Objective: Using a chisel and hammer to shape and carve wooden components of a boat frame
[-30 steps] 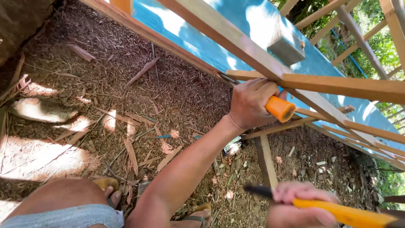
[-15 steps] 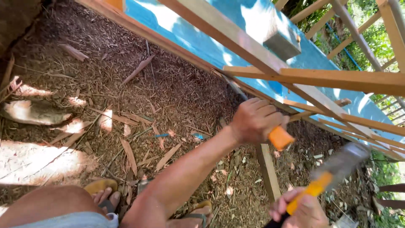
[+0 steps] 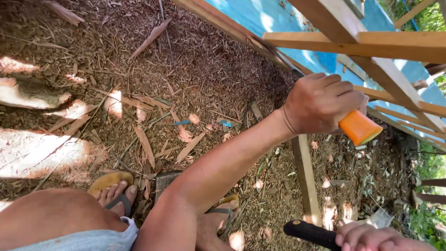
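My left hand point(image 3: 320, 104) is closed around a chisel with an orange handle point(image 3: 360, 128). Its metal blade point(image 3: 284, 60) points up-left to where a wooden rail meets the frame point(image 3: 371, 44). At the bottom right edge, my right hand point(image 3: 371, 238) grips the black handle point(image 3: 310, 232) of a hammer. The hammer's head is out of view.
A blue sheet point(image 3: 260, 16) lies behind the slanted wooden frame. Below the hand stands a wooden post point(image 3: 306, 179). Dry leaves and wood chips cover the ground point(image 3: 139, 93). My feet in yellow sandals point(image 3: 114, 186) stand at the bottom left. Green plants point(image 3: 432, 167) grow at the right.
The hammer, raised with its head in view half a second ago, has dropped to the bottom edge, where only its black grip shows. My left hand stays on the chisel.
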